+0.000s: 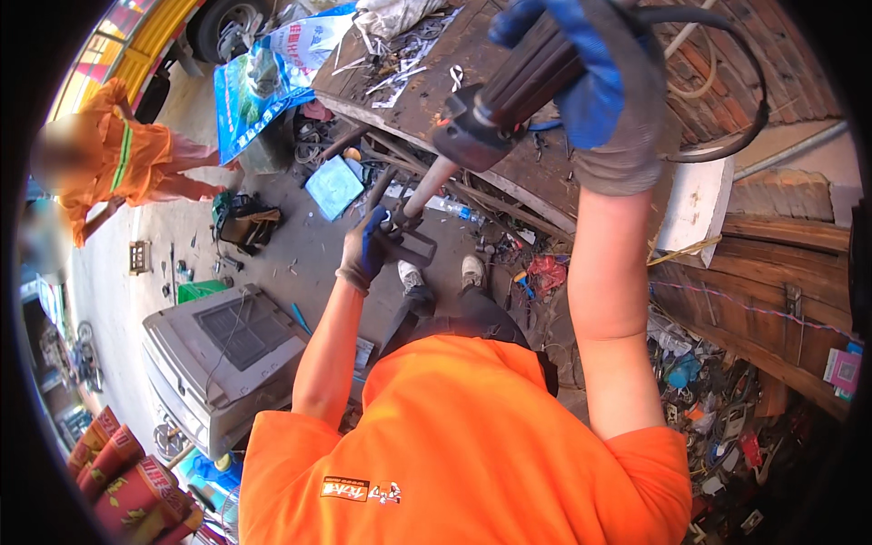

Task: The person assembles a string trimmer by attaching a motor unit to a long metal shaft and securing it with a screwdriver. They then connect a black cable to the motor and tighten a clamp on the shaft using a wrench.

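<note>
The black power tool (527, 86) appears cut off at the top edge and partly covered by the right hand (610, 104). The orange-clad bystander (141, 150) is blurred at the head.

Long power tool (474, 129): ribbed black body, bare grey shaft, dark bracket-like handle low down. Held aslant, in view crossing the table's (418, 100) near edge, body over tabletop.

Daylight washes the pale grey concrete ground (113, 282) near-white at nine o'clock; the mixed scrap heap (722, 445) at four lies in shadow. The ribbed black tool (477, 132) between twelve and one is fairly sharp, the orange-clothed person's head (68, 152) near ten heavily blurred. Straight lines bow toward the black rim.
</note>
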Demonstrator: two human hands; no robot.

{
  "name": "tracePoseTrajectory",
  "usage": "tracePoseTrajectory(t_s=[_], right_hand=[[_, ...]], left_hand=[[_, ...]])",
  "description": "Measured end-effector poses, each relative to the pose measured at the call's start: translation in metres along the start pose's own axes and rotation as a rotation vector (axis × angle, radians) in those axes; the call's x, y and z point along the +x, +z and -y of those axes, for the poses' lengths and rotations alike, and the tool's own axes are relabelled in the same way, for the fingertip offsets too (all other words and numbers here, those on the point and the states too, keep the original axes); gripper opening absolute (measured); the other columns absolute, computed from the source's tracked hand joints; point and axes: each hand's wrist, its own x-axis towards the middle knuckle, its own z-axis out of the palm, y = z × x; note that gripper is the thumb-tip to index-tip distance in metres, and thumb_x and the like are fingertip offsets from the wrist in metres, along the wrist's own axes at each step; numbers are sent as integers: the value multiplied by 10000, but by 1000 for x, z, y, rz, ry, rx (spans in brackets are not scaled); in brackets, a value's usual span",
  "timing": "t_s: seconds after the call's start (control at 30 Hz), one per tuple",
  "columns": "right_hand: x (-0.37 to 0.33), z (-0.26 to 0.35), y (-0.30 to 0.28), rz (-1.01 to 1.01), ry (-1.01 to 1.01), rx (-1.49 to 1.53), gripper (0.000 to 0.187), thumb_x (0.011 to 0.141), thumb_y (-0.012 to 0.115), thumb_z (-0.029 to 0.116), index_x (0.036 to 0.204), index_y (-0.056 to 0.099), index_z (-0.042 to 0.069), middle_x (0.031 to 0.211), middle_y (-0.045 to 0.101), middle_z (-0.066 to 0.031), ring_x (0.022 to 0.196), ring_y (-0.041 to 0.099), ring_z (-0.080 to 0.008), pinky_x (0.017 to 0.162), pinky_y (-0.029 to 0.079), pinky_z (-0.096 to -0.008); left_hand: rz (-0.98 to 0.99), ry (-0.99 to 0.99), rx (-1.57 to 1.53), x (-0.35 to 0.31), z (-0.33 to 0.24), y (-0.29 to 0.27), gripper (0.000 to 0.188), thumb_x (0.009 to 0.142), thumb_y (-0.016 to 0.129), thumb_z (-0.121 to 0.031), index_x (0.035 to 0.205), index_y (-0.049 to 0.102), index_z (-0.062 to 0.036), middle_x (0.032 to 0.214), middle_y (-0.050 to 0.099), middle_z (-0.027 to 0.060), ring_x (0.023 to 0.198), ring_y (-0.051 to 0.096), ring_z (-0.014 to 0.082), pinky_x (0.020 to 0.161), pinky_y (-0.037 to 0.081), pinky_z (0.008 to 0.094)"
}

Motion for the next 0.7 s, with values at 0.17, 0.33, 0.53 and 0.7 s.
tracePoseTrajectory(t_s=[0.17,0.33,0.53,0.7], right_hand=[[15,10,-11,149,-217,27,269,936,654,182,1096,641,-33,786,639,-87,716,638,-197,654,537,-327],[21,23,-34,165,-340,-25,268,961,633,201,1135,627,-3,810,631,-80,719,637,-189,657,549,-331],[17,15,-80,181,-198,-71,366,952,603,258,1193,598,-17,889,639,-97,828,643,-231,809,531,-406],[-10,15,-133,150,-212,41,380,927,550,225,1221,558,-16,855,598,-90,797,590,-241,841,487,-487]], left_hand=[[20,59,12,5,1,37,271,978,607,-210,1096,613,35,887,634,85,750,655,206,685,563,318],[63,50,79,17,4,66,289,967,623,-220,1100,612,36,869,632,79,738,651,191,669,559,308],[54,93,50,43,19,57,293,951,643,-225,1135,619,1,864,639,56,738,627,170,673,537,295],[44,39,-178,45,41,72,142,984,608,-237,1026,603,-102,721,505,-31,639,504,100,615,516,299]])
